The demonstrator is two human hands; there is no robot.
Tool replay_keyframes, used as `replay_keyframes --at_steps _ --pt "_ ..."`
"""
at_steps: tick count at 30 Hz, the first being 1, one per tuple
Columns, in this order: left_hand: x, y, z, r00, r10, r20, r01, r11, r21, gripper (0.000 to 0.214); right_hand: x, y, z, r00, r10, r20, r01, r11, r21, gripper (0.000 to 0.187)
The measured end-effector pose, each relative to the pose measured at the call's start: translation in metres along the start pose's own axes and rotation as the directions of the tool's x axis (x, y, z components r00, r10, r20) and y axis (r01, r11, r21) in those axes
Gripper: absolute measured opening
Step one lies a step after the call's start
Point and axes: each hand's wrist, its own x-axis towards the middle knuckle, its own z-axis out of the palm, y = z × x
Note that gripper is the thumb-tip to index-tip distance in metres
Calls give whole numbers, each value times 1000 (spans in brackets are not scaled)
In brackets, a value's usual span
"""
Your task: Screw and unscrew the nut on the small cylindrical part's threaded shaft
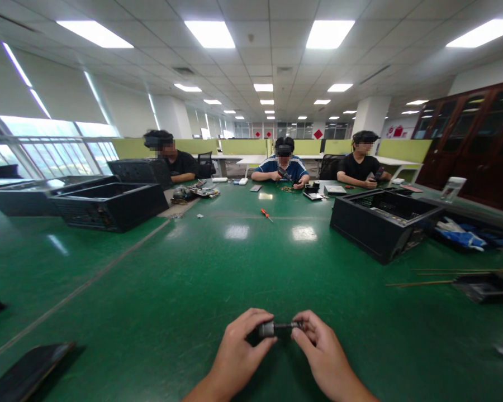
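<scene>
My left hand (245, 346) grips a small grey and black cylinder with a thin dark shaft (268, 329), its kind unclear. The shaft lies level and points right. At its far end, the fingertips of my right hand (316, 346) pinch a small metallic end piece (297, 325), partly covered by the fingers. Both hands are just above the near part of the green table (184, 290). Farther off, an orange-handled screwdriver (266, 214) lies on the table.
Black computer cases stand at the right (360, 229) and left (109, 206). A dark flat panel (36, 371) lies near left; a black tray with thin rods (486, 286) lies right. Three people sit across the table, the middle one holding a power drill (284, 173).
</scene>
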Motion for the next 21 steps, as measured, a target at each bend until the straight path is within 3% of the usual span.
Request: replay_keyframes --at_steps 7,12,14,17,19,21 --pt "0 1 -1 1000 -8 -18 8 1000 -13 30 2 4 -1 998 24 -53 -21 999 44 40" --pt "3 -1 -1 979 -197 -54 196 980 -28 25 7 4 -5 962 144 -232 -80 962 263 55" --pt "4 -4 1 950 -304 -65 296 949 -112 29 8 2 -7 950 175 -257 -86 941 327 58" --pt "8 -11 -1 905 -421 -68 371 855 -363 50 8 1 -8 949 207 -237 -116 931 347 61" --pt "10 -15 -10 880 -468 -77 380 793 -477 64 8 1 -7 952 207 -223 -123 932 342 61" --pt "8 -19 -29 858 -504 -103 397 776 -490 70 7 1 -7 957 198 -212 -119 934 336 61"
